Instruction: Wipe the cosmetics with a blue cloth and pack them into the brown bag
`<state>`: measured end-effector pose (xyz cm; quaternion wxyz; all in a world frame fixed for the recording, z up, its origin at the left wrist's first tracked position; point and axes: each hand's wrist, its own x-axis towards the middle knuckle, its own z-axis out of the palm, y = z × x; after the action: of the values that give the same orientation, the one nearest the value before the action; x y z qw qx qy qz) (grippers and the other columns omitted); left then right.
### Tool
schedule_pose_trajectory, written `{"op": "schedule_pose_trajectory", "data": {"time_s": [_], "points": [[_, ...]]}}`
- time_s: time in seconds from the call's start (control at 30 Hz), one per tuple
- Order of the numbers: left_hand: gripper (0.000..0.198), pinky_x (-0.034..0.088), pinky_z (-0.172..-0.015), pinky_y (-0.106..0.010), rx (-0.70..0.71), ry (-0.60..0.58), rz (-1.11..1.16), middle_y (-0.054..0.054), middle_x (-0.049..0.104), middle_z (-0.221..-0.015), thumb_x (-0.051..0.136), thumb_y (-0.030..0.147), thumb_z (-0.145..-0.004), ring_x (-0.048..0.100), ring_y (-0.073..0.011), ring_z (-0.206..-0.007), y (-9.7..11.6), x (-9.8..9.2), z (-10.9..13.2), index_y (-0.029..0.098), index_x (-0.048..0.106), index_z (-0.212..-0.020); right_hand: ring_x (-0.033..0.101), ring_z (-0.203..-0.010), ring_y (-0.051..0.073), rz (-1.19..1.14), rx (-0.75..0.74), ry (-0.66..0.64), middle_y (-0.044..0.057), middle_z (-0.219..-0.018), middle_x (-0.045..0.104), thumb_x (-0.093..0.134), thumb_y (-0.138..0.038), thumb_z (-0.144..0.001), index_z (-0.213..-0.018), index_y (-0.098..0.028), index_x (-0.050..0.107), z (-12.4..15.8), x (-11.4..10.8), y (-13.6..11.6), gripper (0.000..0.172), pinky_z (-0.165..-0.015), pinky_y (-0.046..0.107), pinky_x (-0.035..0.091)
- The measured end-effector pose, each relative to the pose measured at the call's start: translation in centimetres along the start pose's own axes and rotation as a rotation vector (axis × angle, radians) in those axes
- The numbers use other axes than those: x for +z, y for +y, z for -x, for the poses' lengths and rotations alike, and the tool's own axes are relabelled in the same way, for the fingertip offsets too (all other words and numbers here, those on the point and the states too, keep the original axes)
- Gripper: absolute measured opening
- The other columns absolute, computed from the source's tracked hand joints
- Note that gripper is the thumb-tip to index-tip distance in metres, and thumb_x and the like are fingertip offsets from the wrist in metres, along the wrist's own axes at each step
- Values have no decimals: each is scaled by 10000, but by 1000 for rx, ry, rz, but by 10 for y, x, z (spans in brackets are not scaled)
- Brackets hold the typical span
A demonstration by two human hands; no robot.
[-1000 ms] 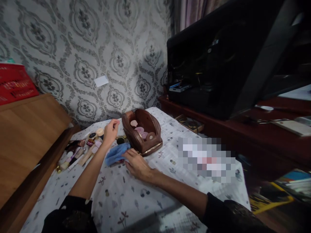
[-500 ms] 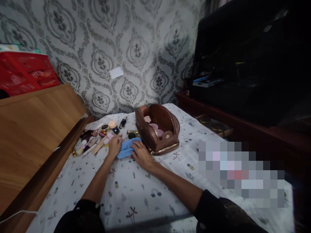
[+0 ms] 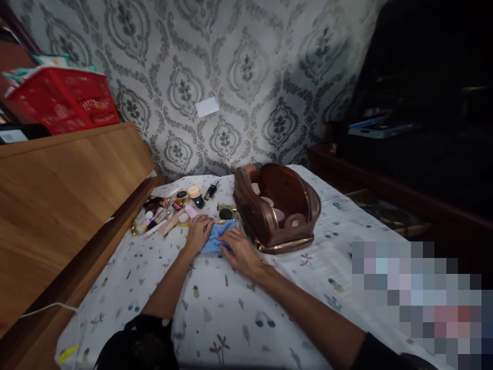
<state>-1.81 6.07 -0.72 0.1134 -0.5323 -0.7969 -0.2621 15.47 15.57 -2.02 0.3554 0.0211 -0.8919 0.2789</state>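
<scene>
While grey-and-white patterned wallpaper rises behind, a white sheet printed with small plants and rainbows covers the surface in front. A flat brown wooden panel flanks it, and above the panel's top edge sits a bright red openwork plastic basket with white and green packets showing over its rim. On the sheet, a glossy brown leather-look bag with gold zips stands wide open, holding several pink rounded pieces. Two forearms reach in from black sleeves, palms down: the left hand curls over one side of a soft sky-blue cloth, and the right hand lies over the other, fingers slightly spread. Whether either hand pinches the fabric or only presses it, I cannot tell. The cloth is rumpled and creased, low on the sheet just left of the bag. Beyond the left hand lie loose small cosmetics, among them a dark jar with a peach lid.
</scene>
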Motion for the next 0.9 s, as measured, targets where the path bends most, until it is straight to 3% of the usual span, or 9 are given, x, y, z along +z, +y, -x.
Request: {"op": "schedule_pose_trajectory", "data": {"time_s": [0.13, 0.37, 0.5, 0.63, 0.73, 0.9], "points": [[300, 416, -969, -379, -10, -17, -16, -84, 742, -1024, 434, 257, -992, 623, -218, -1053, 0, 3, -1, 188, 718, -924, 609, -865, 218, -61, -79, -32, 101, -871, 688, 537, -179, -913, -952, -155, 687, -1, -4, -6, 157, -791, 349, 517], [337, 409, -928, -362, 0, -26, -29, -79, 724, -917, 414, 253, -999, 609, -201, -940, 4, -1, 0, 187, 704, -841, 640, -775, 189, 66, 49, -179, 78, -851, 703, 567, -281, -925, -1021, -169, 714, -5, -7, -6, 208, -766, 305, 498], [314, 410, -931, -351, -8, -7, 11, -70, 719, -894, 444, 258, -985, 608, -198, -931, 7, -3, 1, 190, 682, -792, 638, -772, 183, 148, 65, -206, 68, -821, 698, 558, -271, -931, -944, -184, 717, -6, -7, -2, 182, -744, 282, 476], [327, 444, -861, -312, -101, 49, 90, -55, 703, -812, 440, 280, -976, 622, -186, -853, 4, -6, 1, 182, 664, -758, 597, -711, 173, 179, -129, -224, 59, -730, 666, 489, -274, -965, -824, -184, 682, -2, -10, -9, 255, -706, 281, 436], [441, 471, -774, -282, -219, 144, 154, -67, 700, -825, 267, 268, -1013, 624, -175, -808, -5, -13, -2, 158, 666, -860, 553, -660, 168, 190, -322, -212, 49, -663, 630, 435, -285, -986, -740, -193, 636, 5, -13, -23, 331, -680, 296, 401], [526, 486, -783, -265, -272, 226, 222, -78, 686, -869, 150, 285, -1024, 628, -175, -853, -15, -23, -3, 158, 646, -905, 502, -607, 151, 143, -379, -232, 30, -622, 584, 420, -300, -984, -676, -211, 587, 13, -13, -44, 361, -652, 293, 377]]}}
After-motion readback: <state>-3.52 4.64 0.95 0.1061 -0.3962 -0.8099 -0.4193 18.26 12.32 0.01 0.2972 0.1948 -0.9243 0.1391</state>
